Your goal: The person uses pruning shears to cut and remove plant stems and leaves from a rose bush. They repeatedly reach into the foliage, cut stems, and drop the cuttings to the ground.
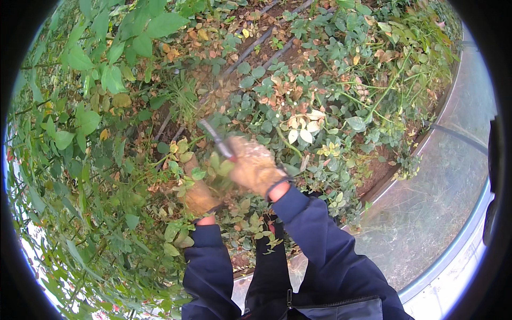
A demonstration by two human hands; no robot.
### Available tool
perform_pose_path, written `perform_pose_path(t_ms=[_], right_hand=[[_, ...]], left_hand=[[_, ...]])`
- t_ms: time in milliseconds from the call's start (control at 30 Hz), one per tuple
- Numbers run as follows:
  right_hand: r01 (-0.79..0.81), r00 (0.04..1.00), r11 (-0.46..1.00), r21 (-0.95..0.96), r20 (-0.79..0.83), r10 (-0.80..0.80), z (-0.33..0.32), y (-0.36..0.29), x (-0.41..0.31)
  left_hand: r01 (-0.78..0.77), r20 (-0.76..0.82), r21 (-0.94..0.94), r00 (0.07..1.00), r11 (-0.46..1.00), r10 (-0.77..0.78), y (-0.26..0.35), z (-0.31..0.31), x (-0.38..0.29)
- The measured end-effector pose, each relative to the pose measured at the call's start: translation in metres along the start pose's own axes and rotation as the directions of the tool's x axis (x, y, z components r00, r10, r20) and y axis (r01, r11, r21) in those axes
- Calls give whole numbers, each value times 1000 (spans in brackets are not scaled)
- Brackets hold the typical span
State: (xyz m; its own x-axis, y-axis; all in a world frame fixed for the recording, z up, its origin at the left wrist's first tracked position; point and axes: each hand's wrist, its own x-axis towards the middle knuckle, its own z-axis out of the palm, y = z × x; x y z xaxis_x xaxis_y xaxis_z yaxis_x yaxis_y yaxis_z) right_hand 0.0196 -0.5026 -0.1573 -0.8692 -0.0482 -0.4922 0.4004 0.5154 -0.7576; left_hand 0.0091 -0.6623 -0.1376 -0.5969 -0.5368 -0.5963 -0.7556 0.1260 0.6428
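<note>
My right hand [256, 164], in a tan work glove, is closed around a narrow metal tool [216, 138] with a bit of red at its base. Motion blurs the tool, so its exact kind is unclear. It points up and to the left over the foliage. Lower left of it, my left hand [200, 196], gloved alike, reaches in among leafy stems [184, 154] that look like rose. Leaves cover its fingers, and whether they grip a stem cannot be seen. Yellowing leaves [220, 164] hang between the two hands.
Dark irrigation pipes [248, 52] run diagonally over soil strewn with dry leaves. Tall green foliage [80, 132] crowds the left side. On the right, low stems [386, 96] spread towards a bed edge [380, 180] beside a translucent plastic sheet [424, 208].
</note>
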Motion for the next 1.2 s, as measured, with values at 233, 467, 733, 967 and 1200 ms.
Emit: perform_pose_path(t_ms=[233,467,733,967,1200], right_hand=[[62,993,998,-2,-103,-62,50,-20,4],[125,988,992,20,-93,-122,57,-3,2],[126,991,985,118,-66,-119,58,4,-5],[131,991,989,69,-26,-130,47,9,-17],[-72,997,991,112,-34,76,28,18,-29]], left_hand=[[81,260,-522,963,849,68,3,-1,8],[-189,143,-160,967,969,213,5,8,18],[-8,124,-300,991,954,47,35,24,-10],[9,35,-338,999,941,3,28,20,4],[-13,-12,-113,1000,994,11,36,19,-4]])
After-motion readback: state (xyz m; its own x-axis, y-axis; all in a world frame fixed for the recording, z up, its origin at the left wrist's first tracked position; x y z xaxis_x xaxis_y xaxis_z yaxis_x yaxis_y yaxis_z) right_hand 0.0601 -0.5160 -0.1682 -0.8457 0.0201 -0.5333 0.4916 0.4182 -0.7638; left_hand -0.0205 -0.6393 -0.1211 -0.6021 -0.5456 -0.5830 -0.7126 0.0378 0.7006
